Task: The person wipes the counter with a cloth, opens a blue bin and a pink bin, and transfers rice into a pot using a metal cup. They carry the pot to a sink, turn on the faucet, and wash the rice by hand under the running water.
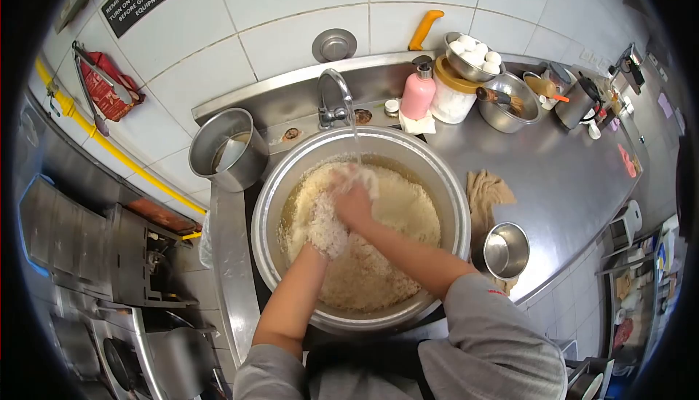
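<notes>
A large metal pot [460, 218] sits in the sink, with wet rice [400, 210] and cloudy water inside. My left hand [329, 226] is in the pot, coated with rice grains that hide its fingers. Beside it and touching or nearly touching it, my right hand [354, 202] is smeared by motion, so its fingers do not show clearly. From the curved faucet [336, 97] a thin stream of water falls into the pot near my right hand.
Left of the pot stands a tall metal container [231, 148]. On the right are a tan cloth [486, 194], a small metal bowl [506, 251], a pink pump bottle [418, 92], a white tub [451, 97], a bowl of eggs [475, 61] and a bowl with a brush [510, 112].
</notes>
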### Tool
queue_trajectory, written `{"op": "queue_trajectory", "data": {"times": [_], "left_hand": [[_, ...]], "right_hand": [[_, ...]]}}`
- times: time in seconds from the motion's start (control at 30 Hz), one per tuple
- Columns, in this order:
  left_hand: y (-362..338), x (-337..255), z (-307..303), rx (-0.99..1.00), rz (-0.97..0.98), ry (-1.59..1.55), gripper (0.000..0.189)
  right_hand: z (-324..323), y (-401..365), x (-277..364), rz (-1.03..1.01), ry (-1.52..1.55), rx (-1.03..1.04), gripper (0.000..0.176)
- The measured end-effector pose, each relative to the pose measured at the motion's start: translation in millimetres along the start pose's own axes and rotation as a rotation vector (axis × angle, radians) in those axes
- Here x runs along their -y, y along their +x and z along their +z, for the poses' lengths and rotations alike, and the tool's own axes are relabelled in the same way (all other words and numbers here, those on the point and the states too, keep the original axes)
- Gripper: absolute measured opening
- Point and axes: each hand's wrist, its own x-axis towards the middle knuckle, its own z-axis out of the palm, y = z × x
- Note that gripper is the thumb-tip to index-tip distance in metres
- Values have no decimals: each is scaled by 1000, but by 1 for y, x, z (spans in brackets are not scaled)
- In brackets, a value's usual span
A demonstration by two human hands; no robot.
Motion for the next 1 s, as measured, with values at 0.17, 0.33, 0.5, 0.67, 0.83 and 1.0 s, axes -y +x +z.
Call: {"op": "queue_trajectory", "data": {"times": [0.17, 0.33, 0.5, 0.67, 0.83, 1.0], "left_hand": [[-15, -38, 7, 169, -33, -1012, 47], [12, -14, -4, -40, 20, -239, 52], [42, -55, -30, 3, -351, -174, 55], [69, -21, -76, 109, -272, 1024, 65], [42, 24, -109, 359, -594, 859, 56], [-37, 27, -80, 714, -639, 888, 43]], "right_hand": [[24, -22, -15, -361, -272, -154, 51], [13, 58, -28, 54, -293, 300, 62], [1, 59, -47, -112, -770, 232, 63], [-28, -21, -12, -250, -955, 865, 59], [-85, -61, -36, -703, -1153, 1004, 39], [-88, 4, -69, -453, -1165, 602, 17]]}}
